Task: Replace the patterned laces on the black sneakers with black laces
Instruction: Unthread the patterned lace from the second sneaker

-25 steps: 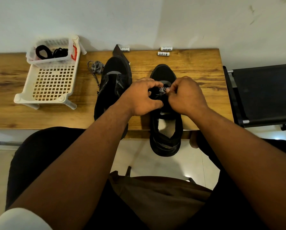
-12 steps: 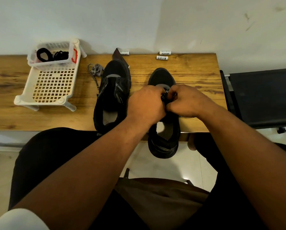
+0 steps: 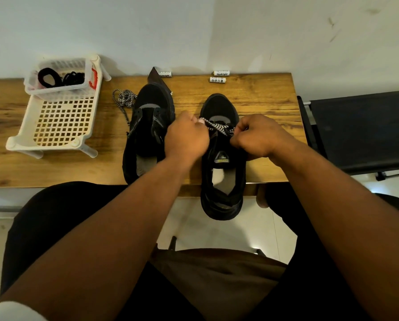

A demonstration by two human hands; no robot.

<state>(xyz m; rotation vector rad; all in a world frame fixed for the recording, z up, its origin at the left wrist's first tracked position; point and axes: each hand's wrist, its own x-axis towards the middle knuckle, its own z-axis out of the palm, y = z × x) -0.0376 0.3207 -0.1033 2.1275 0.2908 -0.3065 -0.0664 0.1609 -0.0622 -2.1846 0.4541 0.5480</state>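
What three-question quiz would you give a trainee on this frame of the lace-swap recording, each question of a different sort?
1. True or false: the left sneaker still carries its patterned lace.
2. Multiple choice: where are the black laces? A) in the small basket on the white rack; B) threaded in the right sneaker; C) beside the batteries.
3. Fill in: the left hand and right hand both pinch the ____ lace over the right sneaker.

Key: 1 false, it has no lace, and a removed patterned lace lies on the table beside it; 2 A; 3 patterned.
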